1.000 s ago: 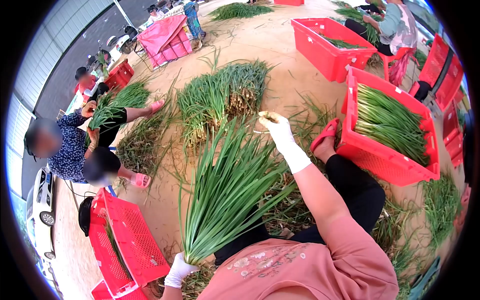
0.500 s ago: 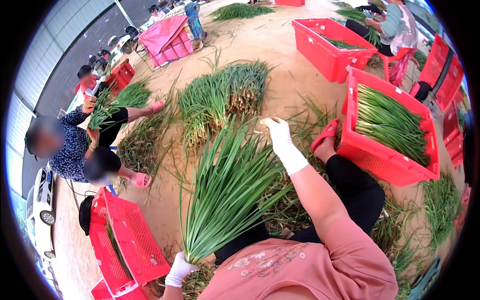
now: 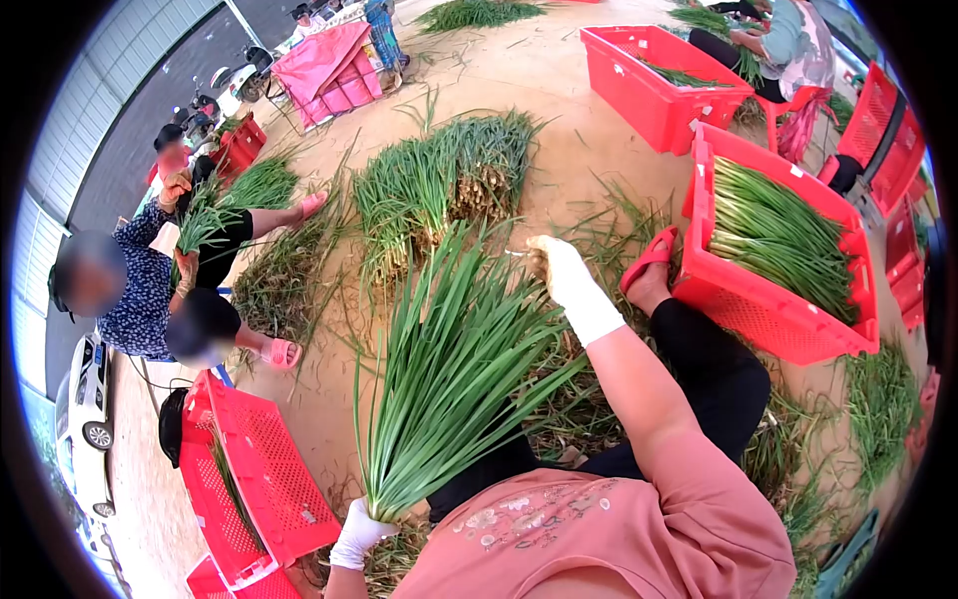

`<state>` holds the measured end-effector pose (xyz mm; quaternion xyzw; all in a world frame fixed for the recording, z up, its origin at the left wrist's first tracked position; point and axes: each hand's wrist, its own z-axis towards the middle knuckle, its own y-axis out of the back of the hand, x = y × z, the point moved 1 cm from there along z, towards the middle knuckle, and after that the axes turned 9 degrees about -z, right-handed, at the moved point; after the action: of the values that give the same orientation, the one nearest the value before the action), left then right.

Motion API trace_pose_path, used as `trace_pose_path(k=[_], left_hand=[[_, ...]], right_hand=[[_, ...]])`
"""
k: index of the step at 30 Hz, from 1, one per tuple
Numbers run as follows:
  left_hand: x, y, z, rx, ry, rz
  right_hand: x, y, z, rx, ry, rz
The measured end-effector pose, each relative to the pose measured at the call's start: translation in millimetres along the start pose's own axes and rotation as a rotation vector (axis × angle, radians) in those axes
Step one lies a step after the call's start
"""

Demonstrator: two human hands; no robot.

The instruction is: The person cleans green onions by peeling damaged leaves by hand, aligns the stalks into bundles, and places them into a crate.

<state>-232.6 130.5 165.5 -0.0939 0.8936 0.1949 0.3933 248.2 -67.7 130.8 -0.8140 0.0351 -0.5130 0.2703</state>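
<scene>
The sandy ground (image 3: 559,110) fills most of the frame, strewn with loose green stalks. At the right edge a red crate (image 3: 768,319) stands packed with trimmed green onions (image 3: 773,235), and a second red crate (image 3: 649,95) sits above it, nearly bare inside. In the upper middle lies a heap of untrimmed onions (image 3: 444,185), roots pointing to the upper right. A flat red crate (image 3: 254,469) rests in the lower left corner. On the left side a seated person (image 3: 140,290) holds a small bunch; another person (image 3: 793,45) sits at the upper right. In the centre a large fan-shaped bundle of green onions (image 3: 454,369) spreads upward from the lower middle. The left hand (image 3: 359,534), in a white glove, is closed tight around the bundle's base at the bottom of the frame. The right hand (image 3: 559,268), also gloved, reaches to the middle of the frame at the bundle's leaf tips, fingers curled loosely; whether it pinches anything cannot be told.
</scene>
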Motion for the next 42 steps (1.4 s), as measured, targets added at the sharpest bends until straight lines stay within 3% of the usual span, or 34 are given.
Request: trace_pose_path(k=[4,6,10,12,15,18,20,24,28,30,32,35,42], left_hand=[[-0.5,-0.2,0.1,0.027,-0.017,0.014],[-6.7,-2.9,-2.2,0.048,-0.041,0.036],[-8.0,-11.3,-7.7,0.06,0.02,-0.149],[-12.0,-17.5,-11.4,0.122,0.032,-0.307],[-29.4,-26.2,-24.3,0.22,0.015,-0.813],[-69.0,-12.2,-25.3,0.372,-0.056,-0.88],[-115.3,-19.3,-25.8,0.365,-0.097,-0.939],[-188.5,-44.8,5.4,0.512,-0.228,-1.032],[-218.9,-101.2,33.8,0.685,-0.284,-1.046],[-215.4,-135.1,46.3,0.799,-0.238,-1.033],[-193.0,-163.9,64.6,0.848,-0.138,-0.901],[-158.6,-206.3,79.2,0.882,0.039,-0.789],[-134.5,-247.4,103.0,0.95,0.19,-0.634]], right_hand=[[26.0,22.7,-17.9,-0.203,0.059,0.069],[31.9,45.0,-17.3,-0.234,0.141,-0.065],[53.3,62.1,-60.4,-0.31,0.427,-0.107],[52.5,87.9,-68.6,-0.373,0.445,-0.136],[36.6,131.0,-78.2,-0.374,0.355,-0.01],[23.7,141.0,-96.6,-0.38,0.208,0.072],[17.9,136.1,-101.7,0.412,0.141,0.067],[9.0,34.6,-147.6,0.874,-0.044,-0.471],[-42.2,-25.7,-143.8,1.149,-0.281,0.076],[-28.9,-37.1,-147.4,1.192,-0.157,0.215],[-23.6,-35.0,-145.2,0.995,-0.05,0.344],[-26.9,4.4,-129.9,0.626,-0.113,0.558],[-40.3,48.6,-131.2,0.441,-0.263,0.495]])
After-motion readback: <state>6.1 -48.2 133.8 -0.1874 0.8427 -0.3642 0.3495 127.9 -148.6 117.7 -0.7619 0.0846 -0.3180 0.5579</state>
